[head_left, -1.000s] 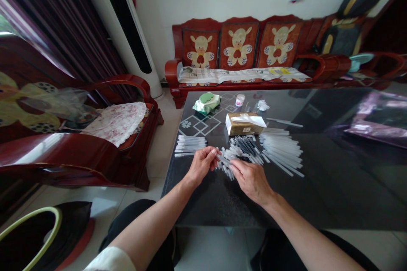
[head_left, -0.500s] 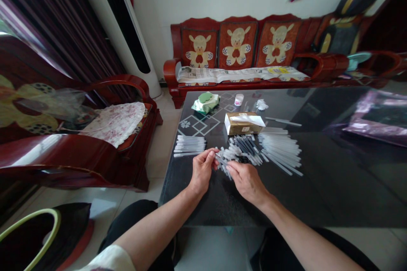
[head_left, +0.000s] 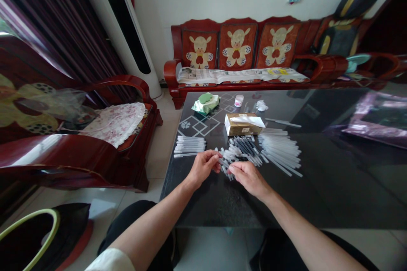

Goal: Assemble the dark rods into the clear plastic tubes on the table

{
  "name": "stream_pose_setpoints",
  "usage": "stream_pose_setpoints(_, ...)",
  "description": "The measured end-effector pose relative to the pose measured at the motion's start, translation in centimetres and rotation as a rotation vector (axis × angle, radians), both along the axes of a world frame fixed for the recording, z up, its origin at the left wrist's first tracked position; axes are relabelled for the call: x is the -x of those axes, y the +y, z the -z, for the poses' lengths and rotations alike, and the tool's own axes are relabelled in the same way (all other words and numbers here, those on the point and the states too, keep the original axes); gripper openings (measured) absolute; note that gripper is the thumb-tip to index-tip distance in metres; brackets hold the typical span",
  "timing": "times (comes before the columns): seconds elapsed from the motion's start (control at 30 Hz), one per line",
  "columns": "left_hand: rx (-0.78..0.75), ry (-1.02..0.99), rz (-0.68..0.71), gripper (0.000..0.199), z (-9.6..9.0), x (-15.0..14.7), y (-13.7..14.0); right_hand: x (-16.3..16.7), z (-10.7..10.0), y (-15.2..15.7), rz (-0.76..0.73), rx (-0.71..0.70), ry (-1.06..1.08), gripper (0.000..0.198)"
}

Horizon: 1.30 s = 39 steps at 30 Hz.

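Note:
My left hand (head_left: 206, 167) is closed in a pinch at the left edge of a pile of small white pen caps (head_left: 233, 152). My right hand (head_left: 246, 175) pinches from the other side, close to it. A slim whitish pen (head_left: 224, 164) appears to run between their fingertips, hard to separate from the caps behind. Dark refills (head_left: 248, 147) lie beyond the caps. To the right, clear pen barrels (head_left: 281, 150) are fanned out. A row of white pens (head_left: 190, 145) lies left of my left hand.
On the dark glossy table (head_left: 324, 190) stand a tissue box (head_left: 244, 124), a green wipes pack (head_left: 206, 103), a small white jar (head_left: 239, 100) and a crumpled tissue (head_left: 261, 105). A purple shiny package (head_left: 378, 118) lies at the right. A wooden armchair (head_left: 127, 148) is on the left.
My left hand has moved slightly right, nearer my right hand, and the pen between them shows less. The piles on the table look the same.

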State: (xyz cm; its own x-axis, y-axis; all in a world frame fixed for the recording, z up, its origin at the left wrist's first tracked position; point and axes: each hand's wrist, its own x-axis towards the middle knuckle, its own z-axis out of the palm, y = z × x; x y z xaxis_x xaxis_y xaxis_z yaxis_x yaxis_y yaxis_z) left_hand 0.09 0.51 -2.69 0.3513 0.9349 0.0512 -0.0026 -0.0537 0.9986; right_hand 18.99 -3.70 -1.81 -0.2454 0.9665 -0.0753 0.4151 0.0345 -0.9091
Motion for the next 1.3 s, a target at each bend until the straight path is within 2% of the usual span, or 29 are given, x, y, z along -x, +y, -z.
stream_pose_setpoints(0.13, -0.372, 0.31, 0.296, 0.023, -0.9, 1.1, 0.2, -1.0, 0.7, 0.4, -0.113, 0.077, -0.099, 0.033)
stream_pose_setpoints(0.23, -0.459, 0.427, 0.423, 0.021, -1.3, 1.0, -0.2, -1.0, 1.3, 0.4, -0.156, 0.129, -0.091, 0.032)
stream_pose_setpoints(0.33, -0.503, 0.546, 0.464, 0.02, -1.7, 2.0, 0.4, -1.1, 1.4, 0.4, -0.159, 0.086, -0.096, 0.037)
stream_pose_setpoints(0.4, -0.507, 0.641, 0.423, 0.02, -1.9, 3.8, 1.6, -1.5, 1.2, 0.4, -0.106, 0.05, -0.135, 0.041)
stream_pose_setpoints(0.5, -0.475, 0.876, 0.204, 0.018, -2.1, 7.1, 3.7, -2.4, 1.1, 0.6, -0.023, 0.017, -0.193, 0.041)
stream_pose_setpoints(0.57, -0.443, 1.049, 0.108, 0.016, -2.0, 8.9, 4.6, -2.7, 1.1, 0.7, -0.011, 0.003, -0.211, 0.04)
stream_pose_setpoints(0.73, -0.356, 1.313, -0.008, 0.011, -1.3, 10.1, 4.7, -2.5, 1.3, 0.5, -0.042, 0.007, -0.231, 0.032)
stream_pose_setpoints(0.9, -0.384, 1.36, -0.033, 0.008, -0.7, 9.8, 4.3, -2.7, 1.4, 0.6, -0.041, 0.002, -0.206, 0.032)
stream_pose_setpoints(0.97, -0.402, 1.337, -0.024, 0.013, -0.6, 9.6, 4.2, -3.0, 1.5, 0.8, -0.024, -0.002, -0.197, 0.033)
stream_pose_setpoints(1.13, -0.448, 1.304, 0.032, 0.017, -0.1, 8.7, 4.2, -4.3, 1.3, 1.2, 0.073, 0.044, -0.168, 0.033)
stream_pose_setpoints(1.3, -0.474, 1.319, 0.0, 0.014, 0.4, 8.5, 4.9, -4.8, 0.8, 1.2, 0.136, 0.064, -0.153, 0.033)
